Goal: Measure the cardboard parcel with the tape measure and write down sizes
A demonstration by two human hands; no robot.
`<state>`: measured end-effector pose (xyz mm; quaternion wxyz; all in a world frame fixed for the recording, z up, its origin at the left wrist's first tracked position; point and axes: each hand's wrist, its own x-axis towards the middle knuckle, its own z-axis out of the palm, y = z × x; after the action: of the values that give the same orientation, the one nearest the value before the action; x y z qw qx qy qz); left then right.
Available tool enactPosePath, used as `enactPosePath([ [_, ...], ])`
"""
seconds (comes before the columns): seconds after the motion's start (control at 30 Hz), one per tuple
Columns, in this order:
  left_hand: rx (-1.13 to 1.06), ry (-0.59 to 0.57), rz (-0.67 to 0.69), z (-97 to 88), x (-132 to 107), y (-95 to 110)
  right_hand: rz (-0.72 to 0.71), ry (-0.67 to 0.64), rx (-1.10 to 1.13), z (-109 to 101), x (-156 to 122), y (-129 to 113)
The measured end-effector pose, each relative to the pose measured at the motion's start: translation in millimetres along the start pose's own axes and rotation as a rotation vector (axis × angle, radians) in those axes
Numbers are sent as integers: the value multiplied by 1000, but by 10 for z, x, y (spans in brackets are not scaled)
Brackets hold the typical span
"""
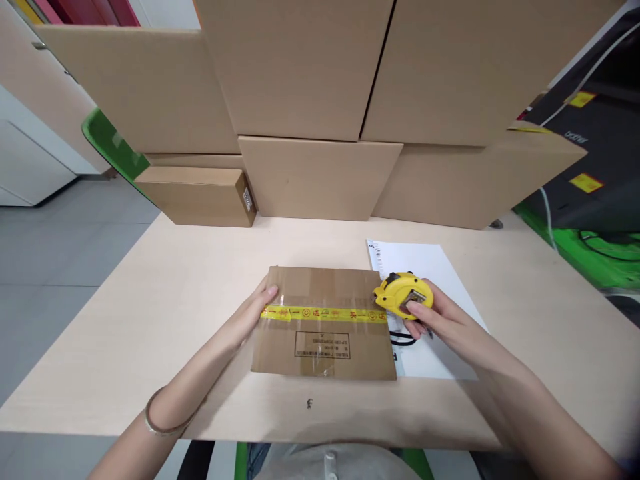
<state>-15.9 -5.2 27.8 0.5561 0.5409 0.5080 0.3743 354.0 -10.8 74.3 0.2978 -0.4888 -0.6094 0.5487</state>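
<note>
A flat cardboard box (325,290) with a strip of yellow printed tape across its top lies on the table in front of me. My left hand (259,303) grips the box's left edge, thumb on top and the other fingers hidden behind the side. In my right hand (433,313) is a yellow tape measure (403,293), held at the box's right edge with its nose over the corner area. A black wrist strap (403,339) hangs below the tape measure. Whether any blade is pulled out cannot be made out.
Under my right hand lies a white sheet of paper (445,267) with print along its left edge. A longer cardboard box (200,193) stands at the table's back left. Large cardboard panels (320,177) wall off the back. A black machine (580,160) sits at the right.
</note>
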Motion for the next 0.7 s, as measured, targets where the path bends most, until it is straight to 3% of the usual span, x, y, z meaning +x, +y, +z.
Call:
enactPosePath([
  [0.13, -12, 2, 135, -144, -50, -4, -119, 81, 22, -97, -86, -86],
  [0.27, 211, -36, 568, -219, -116, -17, -278, 210, 30, -133, -11, -376],
  [0.37, 345, -78, 782, -201, -99, -97, -362, 142, -96, 62, 169, -716],
  [0.5, 285, -87, 767, -195, -67, -294, -409, -153, -304, 525, 462, -1115],
  [0.6, 296, -86, 719, -222, -81, -409, -400, -350, -412, 823, 620, -1271],
  [0.7, 289, -95, 707, -238, -90, -419, -351, -420, -596, 968, 680, -1298],
])
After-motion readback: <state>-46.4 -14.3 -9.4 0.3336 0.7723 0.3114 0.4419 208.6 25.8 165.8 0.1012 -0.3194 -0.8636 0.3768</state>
